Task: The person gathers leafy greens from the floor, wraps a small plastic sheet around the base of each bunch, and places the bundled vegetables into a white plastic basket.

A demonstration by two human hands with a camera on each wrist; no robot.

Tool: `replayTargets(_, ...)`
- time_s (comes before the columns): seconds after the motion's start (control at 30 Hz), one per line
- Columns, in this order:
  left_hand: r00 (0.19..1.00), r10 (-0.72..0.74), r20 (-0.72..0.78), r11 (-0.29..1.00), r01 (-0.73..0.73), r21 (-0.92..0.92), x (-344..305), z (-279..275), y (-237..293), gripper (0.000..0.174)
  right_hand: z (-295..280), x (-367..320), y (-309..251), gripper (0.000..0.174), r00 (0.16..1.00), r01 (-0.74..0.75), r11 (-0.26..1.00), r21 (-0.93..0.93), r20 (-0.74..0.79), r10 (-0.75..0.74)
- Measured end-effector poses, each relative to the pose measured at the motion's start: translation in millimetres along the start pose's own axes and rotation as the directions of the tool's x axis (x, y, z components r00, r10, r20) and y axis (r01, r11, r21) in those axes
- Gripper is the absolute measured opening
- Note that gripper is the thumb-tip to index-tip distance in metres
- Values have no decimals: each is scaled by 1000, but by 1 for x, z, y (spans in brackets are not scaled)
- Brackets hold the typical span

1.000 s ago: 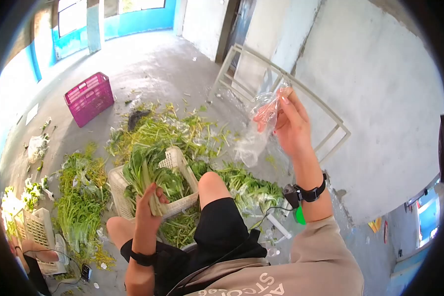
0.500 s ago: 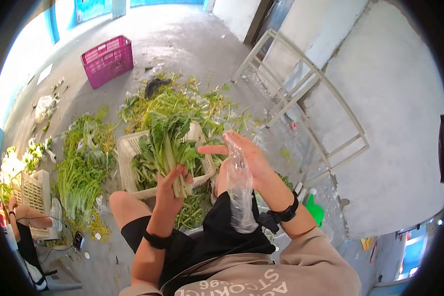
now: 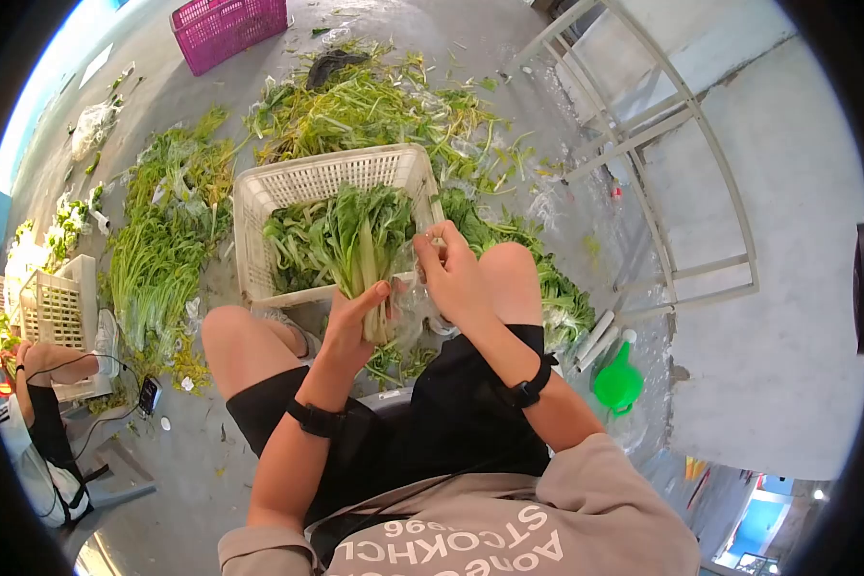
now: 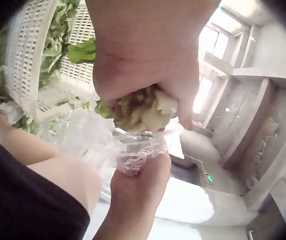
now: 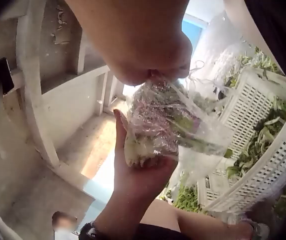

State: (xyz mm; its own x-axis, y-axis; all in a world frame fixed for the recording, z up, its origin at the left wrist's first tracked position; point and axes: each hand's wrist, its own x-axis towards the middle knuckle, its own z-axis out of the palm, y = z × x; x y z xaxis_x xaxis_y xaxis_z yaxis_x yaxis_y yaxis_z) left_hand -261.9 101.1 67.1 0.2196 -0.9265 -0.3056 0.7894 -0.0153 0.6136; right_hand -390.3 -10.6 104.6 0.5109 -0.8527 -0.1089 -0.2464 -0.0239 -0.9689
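The left grip (image 3: 350,319) curls round the stem end of a leafy bunch (image 3: 363,240), its leaves over the crate (image 3: 331,171). The right grip (image 3: 451,278) pinches a clear bag (image 4: 89,134) beside the bunch. Greens (image 3: 171,245) lie on the floor (image 3: 187,108).

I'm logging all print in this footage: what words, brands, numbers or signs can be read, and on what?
"STCOKHCL", as best it reads: upside down on the shirt, its end unclear.
"996": same shirt; any digit before it is unclear.
"Aone": same shirt, tentatively; nearby letters are lost in folds.
Too small to read: the screen of the dark device at left in the head view, and the green display in the left wrist view.
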Motion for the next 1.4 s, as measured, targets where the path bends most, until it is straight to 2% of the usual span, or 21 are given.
replayTargets(0.13,996,93,1,991,-93,91,3,-2,1,32,0,6,17,22,1000,-1,996,89,2,1)
replayTargets(0.2,993,112,21,991,-114,73,3,-2,1,29,-2,6,19,22,999,-47,959,280,3,48)
replayTargets(0.23,991,128,41,990,-130,50,4,-2,0,26,-6,6,19,22,999,-42,957,286,0,43)
replayTargets(0.3,993,116,35,991,-118,61,6,-6,-5,25,-15,4,19,22,951,-309,822,478,173,256)
replayTargets(0.37,995,98,28,992,-99,74,8,-11,-13,24,-14,6,40,21,959,-277,847,454,182,216)
replayTargets(0.43,998,24,-56,999,-22,40,8,-10,-18,25,-10,6,45,21,964,-249,869,427,194,181)
replayTargets(0.53,993,41,-111,996,-32,83,8,-1,-19,27,-7,7,47,19,983,-165,900,403,138,118)
replayTargets(0.6,995,33,-97,995,-23,100,9,2,-15,27,-6,8,47,18,992,-57,938,341,125,15)
replayTargets(0.63,996,27,-86,993,-17,116,10,1,-13,27,-6,10,50,18,992,-58,938,343,127,15)
replayTargets(0.67,995,30,-91,993,-19,116,12,-1,-12,27,-4,13,56,23,993,2,959,282,115,-36)
replayTargets(0.73,997,21,-74,968,-1,250,18,-8,-14,24,-4,18,64,29,990,62,973,221,107,-87)
replayTargets(0.8,991,67,-114,975,-41,217,21,-11,-19,22,-7,22,68,36,982,-188,960,207,46,183)
replayTargets(0.83,982,110,-151,979,-81,185,23,-11,-21,20,-9,22,69,36,982,-188,960,205,46,182)
replayTargets(0.9,979,116,-166,983,-90,161,25,-12,-19,18,-14,20,66,40,884,-467,785,407,205,420)
replayTargets(0.93,976,122,-182,986,-98,137,25,-13,-18,17,-16,18,63,40,883,-469,785,406,205,422)
replayTargets(1.0,976,115,-187,990,-96,108,27,-18,-19,16,-22,16,54,35,805,-555,778,293,423,415)
replayTargets(1.03,975,110,-193,992,-96,79,28,-21,-20,15,-21,15,55,35,805,-555,780,291,424,415)
replayTargets(1.13,974,117,-195,992,-105,71,32,-28,-22,13,-17,15,57,23,879,-408,873,268,375,295)
replayTargets(1.2,980,92,-176,994,-80,75,33,-33,-23,13,-12,17,57,15,954,-200,911,360,284,97)
replayTargets(1.33,989,42,-142,998,-34,54,34,-35,-27,13,-7,16,50,13,970,-142,909,392,236,49)
replayTargets(1.4,989,55,-137,998,-48,51,33,-33,-28,13,-4,17,47,20,989,-5,943,333,144,-45)
